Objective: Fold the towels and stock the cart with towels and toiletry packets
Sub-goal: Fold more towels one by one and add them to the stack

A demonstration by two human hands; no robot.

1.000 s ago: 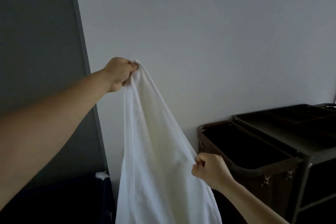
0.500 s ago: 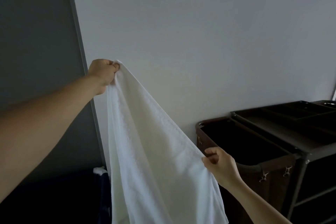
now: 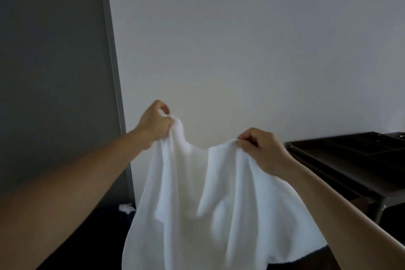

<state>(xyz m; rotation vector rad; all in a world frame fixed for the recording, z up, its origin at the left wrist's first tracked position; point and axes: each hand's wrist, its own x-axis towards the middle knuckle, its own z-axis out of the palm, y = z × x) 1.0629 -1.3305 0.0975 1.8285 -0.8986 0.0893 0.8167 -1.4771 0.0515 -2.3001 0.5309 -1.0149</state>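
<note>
A white towel [image 3: 210, 208] hangs in the air in front of me, held by its top edge and sagging between my hands. My left hand [image 3: 154, 125] pinches one upper corner at centre left. My right hand [image 3: 263, 151] pinches the top edge a little lower and to the right. The towel's lower part drops out of the frame's bottom. The dark cart [image 3: 350, 160] stands at the right, its compartmented top tray showing; the towel and my right arm hide its left part.
A pale wall fills the background, with a grey door or panel [image 3: 54, 72] on the left. A bit of white cloth [image 3: 126, 208] shows low beside the door, over a dark container.
My right hand rose along the towel's edge to nearly the left hand's height. My left hand came lower and toward the centre. The towel now hangs spread between both hands.
</note>
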